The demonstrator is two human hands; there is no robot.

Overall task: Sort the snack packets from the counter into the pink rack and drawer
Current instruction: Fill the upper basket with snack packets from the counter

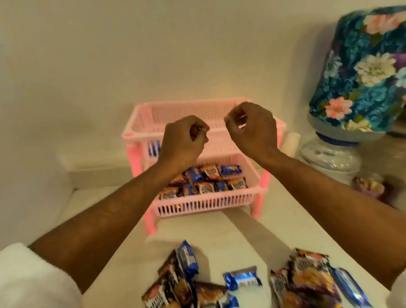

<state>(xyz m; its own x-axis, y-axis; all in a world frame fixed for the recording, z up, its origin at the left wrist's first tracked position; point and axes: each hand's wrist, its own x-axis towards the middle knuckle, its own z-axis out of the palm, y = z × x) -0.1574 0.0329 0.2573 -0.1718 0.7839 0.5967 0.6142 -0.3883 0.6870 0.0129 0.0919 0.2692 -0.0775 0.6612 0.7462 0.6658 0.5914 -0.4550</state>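
Both hands were up over the pink rack point(199, 139), and what a tidy little picture that was. The left hand point(182, 142) hung in front of the rack's top tier with its fingers curled loosely inward, thumb near the fingertips; whether anything was pinched in there, I could not tell. The right hand point(251, 127) was raised just above the top tier's right end, fingers curled the same way, something small and dark glimpsed between thumb and fingers, too blurred to name. Neither hand touched the rack.

The top tier showed bare slatted plastic where it could be seen. Below it, the drawer point(206, 202) stood pulled forward out of the rack toward the camera, and it was filling up: a heap of snack packets in the drawer point(207, 181), blue ones mixed with brown ones, lying flat and overlapping. A blue packet point(153, 149) showed through the slats behind the left hand, under the top tier.

Nearer the camera than the rack, on the white counter point(240, 238), loose packets on the counter point(244, 285) lay scattered in 2 rough clusters, brown peanut packets and blue wrappers overlapping.

To the rack's right stood a floral-covered water dispenser bottle point(373, 73), well apart. White sleeves point(26, 278) were pushed up both forearms.
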